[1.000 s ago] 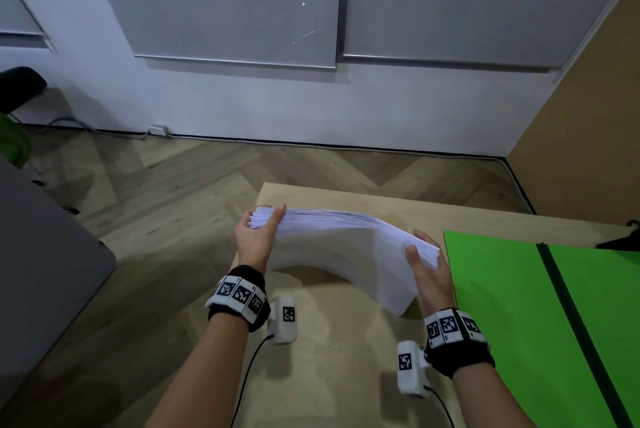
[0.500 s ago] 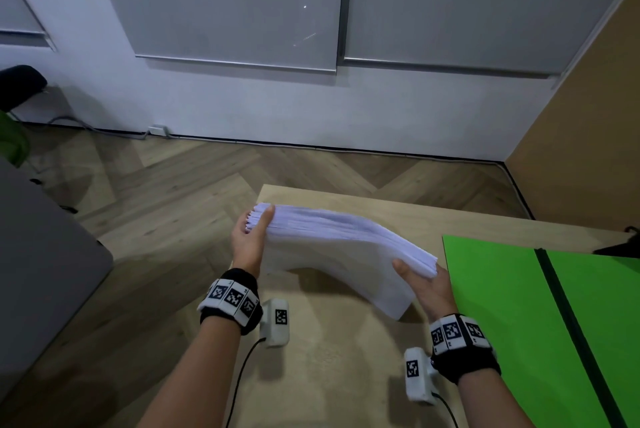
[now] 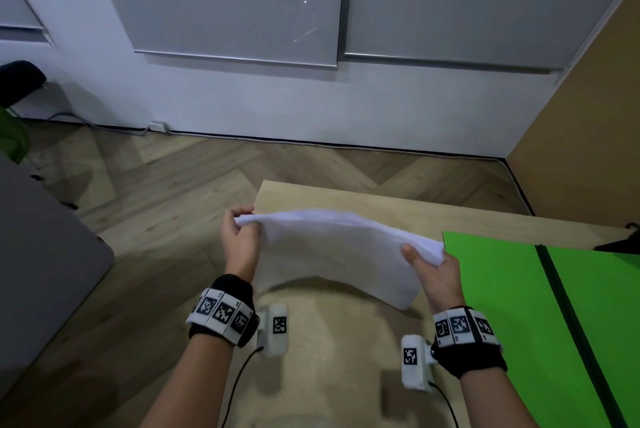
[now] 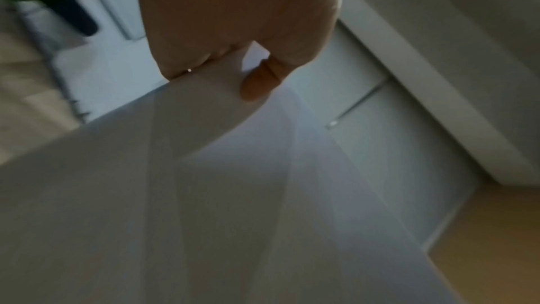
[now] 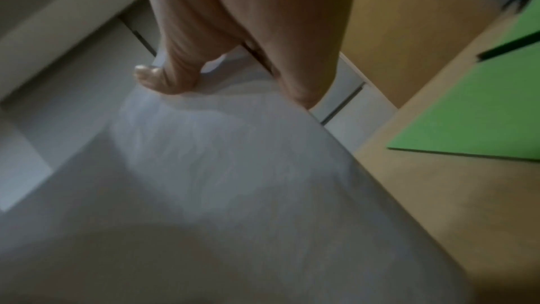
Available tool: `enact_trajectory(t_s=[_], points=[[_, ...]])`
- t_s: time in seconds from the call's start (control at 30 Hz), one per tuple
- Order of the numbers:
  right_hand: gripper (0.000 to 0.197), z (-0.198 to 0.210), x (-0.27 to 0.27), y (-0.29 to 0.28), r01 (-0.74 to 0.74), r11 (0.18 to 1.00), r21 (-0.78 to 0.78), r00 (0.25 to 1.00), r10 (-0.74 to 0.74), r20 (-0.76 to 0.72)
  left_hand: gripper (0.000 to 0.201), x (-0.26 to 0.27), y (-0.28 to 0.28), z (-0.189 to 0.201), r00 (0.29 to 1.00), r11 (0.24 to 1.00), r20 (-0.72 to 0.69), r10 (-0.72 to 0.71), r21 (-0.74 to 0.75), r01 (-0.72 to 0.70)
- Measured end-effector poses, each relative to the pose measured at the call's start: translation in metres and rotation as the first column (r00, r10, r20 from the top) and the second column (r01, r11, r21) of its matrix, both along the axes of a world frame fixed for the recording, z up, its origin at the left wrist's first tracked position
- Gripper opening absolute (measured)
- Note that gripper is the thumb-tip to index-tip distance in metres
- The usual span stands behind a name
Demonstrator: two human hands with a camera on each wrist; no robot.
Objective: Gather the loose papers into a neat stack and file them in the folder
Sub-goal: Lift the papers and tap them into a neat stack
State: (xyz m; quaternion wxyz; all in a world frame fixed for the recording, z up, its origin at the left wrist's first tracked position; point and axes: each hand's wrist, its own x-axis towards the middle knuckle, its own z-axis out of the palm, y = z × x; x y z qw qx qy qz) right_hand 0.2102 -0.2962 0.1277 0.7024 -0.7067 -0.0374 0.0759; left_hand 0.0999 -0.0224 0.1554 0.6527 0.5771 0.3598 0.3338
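A thick stack of white papers [image 3: 339, 251] hangs above the wooden table [image 3: 346, 199], bowed upward in the middle, its near edge drooping. My left hand [image 3: 242, 237] grips its left end, fingers curled over the top. My right hand [image 3: 429, 265] grips the right end, thumb on the near face. In the left wrist view my left hand [image 4: 233, 31] holds the papers [image 4: 204, 193], thumb on the sheet. The right wrist view shows my right hand [image 5: 248, 31] pinching the blurred papers [image 5: 233, 170]. An open green folder [image 3: 519, 306] with a dark spine lies flat on the right.
The table's far edge [image 3: 398, 201] and left edge drop to herringbone wood floor [image 3: 173, 185]. A grey surface [image 3: 41, 254] stands at the left. A tan panel [image 3: 588, 116] rises at the right. A dark object [image 3: 616, 244] lies beyond the folder.
The stack has turned from edge-on toward its broad face and arches higher. My left fingers have curled over its end, and my right hand has taken a thumb-on-top grip.
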Motion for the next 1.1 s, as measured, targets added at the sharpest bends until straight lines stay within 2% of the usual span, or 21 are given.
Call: enact_trajectory(t_s=[0.1,0.17,0.2,0.27,0.33,0.43,0.47,0.5,0.53,0.57,0.6,0.67,0.7,0.73,0.8,0.87,0.97,1.1], points=[[0.046,-0.015,-0.002,-0.006,-0.139,0.99,-0.033,0.99,0.138,-0.042,0.026,-0.009,-0.004,-0.013,0.99,0.997,-0.123,-0.065,-0.06,0.058],[0.058,-0.017,-0.001,-0.006,-0.175,0.984,-0.033,0.984,0.173,-0.052,0.017,-0.012,-0.005,-0.015,0.977,0.992,-0.178,-0.12,-0.067,0.11],[0.052,-0.014,-0.001,-0.005,-0.175,0.984,-0.024,0.983,0.173,-0.064,0.015,-0.012,-0.006,-0.015,0.973,0.99,-0.189,-0.132,-0.068,0.121],[0.026,-0.008,-0.001,-0.003,-0.126,0.992,-0.006,0.987,0.125,-0.102,0.025,-0.013,-0.005,-0.014,0.966,0.988,-0.209,-0.152,-0.06,0.142],[0.006,-0.002,-0.001,-0.001,-0.077,0.995,-0.059,0.989,0.069,-0.13,0.015,-0.014,-0.004,-0.01,0.961,0.984,-0.212,-0.177,-0.047,0.17],[0.019,0.001,-0.001,-0.006,-0.089,0.986,-0.14,0.993,0.078,-0.085,0.02,-0.015,0.0,-0.007,0.945,0.977,-0.249,-0.211,-0.044,0.207],[0.021,0.007,-0.002,-0.006,-0.11,0.983,-0.15,0.993,0.103,-0.055,0.026,-0.015,0.002,-0.006,0.94,0.979,-0.279,-0.196,-0.005,0.203],[0.023,0.015,-0.002,-0.006,-0.143,0.977,-0.156,0.99,0.143,-0.013,0.037,-0.015,0.004,-0.002,0.931,0.975,-0.331,-0.156,0.1,0.199],[0.025,0.023,-0.003,-0.004,-0.177,0.97,-0.167,0.982,0.185,0.034,0.051,-0.014,0.005,0.005,0.915,0.934,-0.393,-0.094,0.284,0.218],[0.028,0.032,-0.003,-0.001,-0.208,0.959,-0.191,0.971,0.227,0.08,0.063,-0.012,0.002,0.014,0.897,0.828,-0.438,-0.065,0.478,0.293],[0.033,0.042,-0.003,0.004,-0.231,0.947,-0.224,0.955,0.265,0.132,0.069,-0.008,-0.006,0.025,0.885,0.677,-0.458,-0.086,0.624,0.389],[0.03,0.064,-0.003,0.014,-0.253,0.929,-0.271,0.929,0.311,0.201,0.068,0.003,-0.03,0.049,0.838,0.398,-0.5,-0.217,0.739,0.544],[0.028,0.074,-0.004,0.019,-0.27,0.922,-0.278,0.914,0.336,0.227,0.065,0.009,-0.043,0.059,0.806,0.301,-0.528,-0.268,0.749,0.591],[0.03,0.086,-0.006,0.024,-0.295,0.916,-0.273,0.897,0.364,0.25,0.058,0.015,-0.052,0.064,0.769,0.245,-0.556,-0.316,0.735,0.632],[0.022,0.106,-0.01,0.032,-0.321,0.913,-0.252,0.875,0.388,0.289,0.034,0.025,-0.063,0.074,0.7,0.241,-0.581,-0.416,0.672,0.701],[0.01,0.124,-0.014,0.033,-0.232,0.943,-0.238,0.861,0.313,0.402,0.019,0.031,-0.067,0.081,0.671,0.241,-0.597,-0.439,0.641,0.729],[0.013,0.137,-0.015,0.025,-0.037,0.956,-0.29,0.748,0.219,0.627,0.021,0.029,-0.072,0.084,0.661,0.242,-0.596,-0.455,0.632,0.736],[0.016,0.137,-0.015,0.019,0.001,0.94,-0.34,0.712,0.238,0.661,0.027,0.026,-0.077,0.083,0.666,0.316,-0.551,-0.503,0.6,0.735]])
